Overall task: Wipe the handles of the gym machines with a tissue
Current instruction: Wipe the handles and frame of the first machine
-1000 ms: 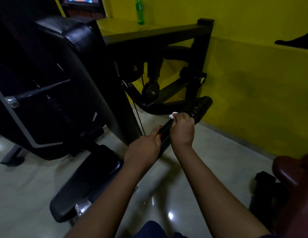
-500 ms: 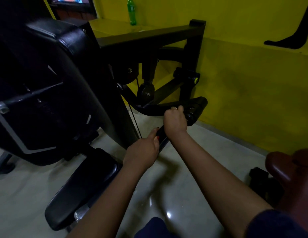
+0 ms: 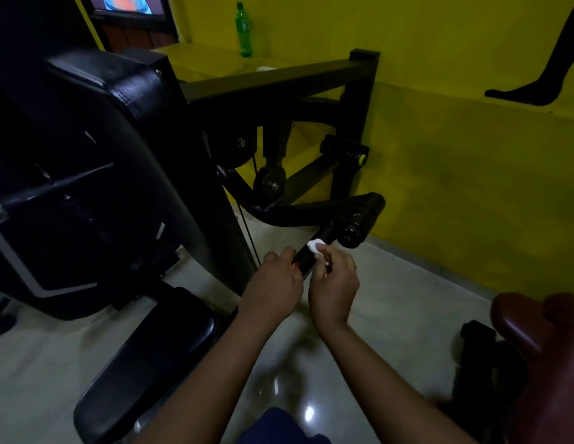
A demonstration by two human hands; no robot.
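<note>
The scene is taken by one wide-angle camera worn on the head, pointed forward and down, held near the handle at centre, with the machine spread toward 10 o'clock and the yellow wall toward 2 o'clock.

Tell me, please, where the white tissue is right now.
In the head view, near centre, the crumpled white tissue is pinched by the right hand against the black machine handle.
</note>
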